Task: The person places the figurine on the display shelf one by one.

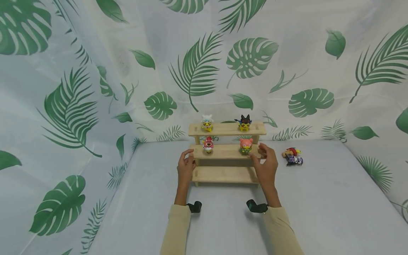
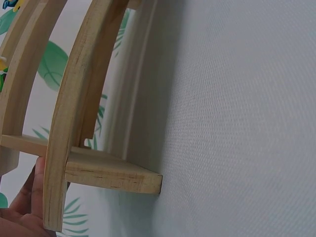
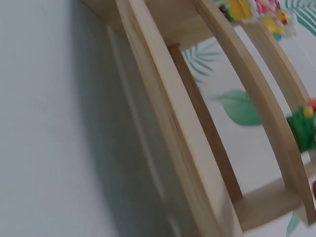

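Note:
A three-tier wooden display shelf (image 1: 224, 173) stands on the white-covered surface. My left hand (image 1: 186, 168) is at the left end of its middle tier; in the left wrist view the fingers (image 2: 37, 190) extend beside the wooden end. At the right end, my right hand (image 1: 267, 166) has thumb and fingers spread apart, the thumb near a pink figurine (image 1: 246, 146). A red-and-white figurine (image 1: 208, 145) shares this tier. Above stand a white-topped yellow figurine (image 1: 207, 123) and a black-topped one (image 1: 244, 123). The right hand is not discernible in the right wrist view.
To the right of the shelf, several figurines (image 1: 292, 156) lie together on the white surface (image 1: 325, 198). Behind and at the sides hangs a white sheet (image 1: 204, 28) with green leaf prints. Dark wrist cameras stick out inward from both wrists.

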`<state>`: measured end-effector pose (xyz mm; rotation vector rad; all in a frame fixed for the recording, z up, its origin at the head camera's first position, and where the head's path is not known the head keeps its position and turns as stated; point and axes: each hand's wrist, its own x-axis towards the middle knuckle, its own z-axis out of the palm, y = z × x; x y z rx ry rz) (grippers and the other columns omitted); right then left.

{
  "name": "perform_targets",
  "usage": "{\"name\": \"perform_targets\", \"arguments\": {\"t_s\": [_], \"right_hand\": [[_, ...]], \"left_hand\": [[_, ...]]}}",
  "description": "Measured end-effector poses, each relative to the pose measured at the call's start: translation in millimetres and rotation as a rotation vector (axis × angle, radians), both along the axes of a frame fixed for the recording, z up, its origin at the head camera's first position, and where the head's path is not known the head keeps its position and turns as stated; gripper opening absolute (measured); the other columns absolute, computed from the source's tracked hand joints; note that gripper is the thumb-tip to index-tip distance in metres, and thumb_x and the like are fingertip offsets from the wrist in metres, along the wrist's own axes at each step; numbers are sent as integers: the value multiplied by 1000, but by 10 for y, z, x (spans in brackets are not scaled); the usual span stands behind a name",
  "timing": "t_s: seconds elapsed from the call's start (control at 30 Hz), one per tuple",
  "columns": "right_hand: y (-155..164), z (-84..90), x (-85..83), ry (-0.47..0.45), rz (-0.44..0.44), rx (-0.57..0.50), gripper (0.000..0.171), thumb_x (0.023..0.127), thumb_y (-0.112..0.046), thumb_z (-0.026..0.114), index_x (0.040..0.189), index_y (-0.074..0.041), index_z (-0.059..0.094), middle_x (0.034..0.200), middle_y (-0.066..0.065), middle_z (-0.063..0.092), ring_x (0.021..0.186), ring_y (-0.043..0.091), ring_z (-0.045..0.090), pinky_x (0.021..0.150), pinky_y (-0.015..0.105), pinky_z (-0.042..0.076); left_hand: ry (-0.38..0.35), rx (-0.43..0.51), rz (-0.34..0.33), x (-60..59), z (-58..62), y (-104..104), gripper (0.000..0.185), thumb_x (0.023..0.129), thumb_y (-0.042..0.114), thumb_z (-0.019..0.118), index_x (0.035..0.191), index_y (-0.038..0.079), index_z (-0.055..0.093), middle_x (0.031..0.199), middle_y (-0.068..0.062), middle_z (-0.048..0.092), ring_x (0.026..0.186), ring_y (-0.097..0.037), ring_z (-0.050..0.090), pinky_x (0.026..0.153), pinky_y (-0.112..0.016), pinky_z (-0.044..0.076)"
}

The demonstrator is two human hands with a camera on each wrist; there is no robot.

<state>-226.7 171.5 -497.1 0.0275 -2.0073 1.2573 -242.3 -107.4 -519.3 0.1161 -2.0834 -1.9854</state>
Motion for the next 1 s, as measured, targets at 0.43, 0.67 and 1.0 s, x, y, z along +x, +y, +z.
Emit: {"name": "perform_targets", "arguments": {"t_s": [0.43, 0.67, 1.0], "right_hand": [[957, -103, -60, -183, -402, -188, 26, 99, -13, 54, 118, 2, 64, 111, 19, 63, 97, 6, 53, 81, 18, 40], [1484, -132, -201, -605, -280, -135, 47, 102, -21, 44, 145, -2, 43, 144, 27, 45, 133, 42, 43, 108, 56, 35], [1742, -242, -378, -892, -75, -128, 66, 102, -38, 41, 156, -5, 19, 155, 28, 27, 140, 45, 33, 104, 53, 41]], "left_hand": [[-19, -15, 10, -3, -3, 5, 29, 102, 38, 51, 122, 21, 62, 75, -29, 59, 54, -14, 42, 49, -19, 33], [-41, 5, -12, -19, 1, -51, 33, 103, 31, 50, 128, 11, 60, 85, -37, 61, 63, -31, 50, 52, -20, 38], [-17, -40, 16, 12, 8, -4, 30, 102, 39, 51, 124, 21, 62, 75, -29, 61, 53, -12, 43, 50, -19, 35]]}}
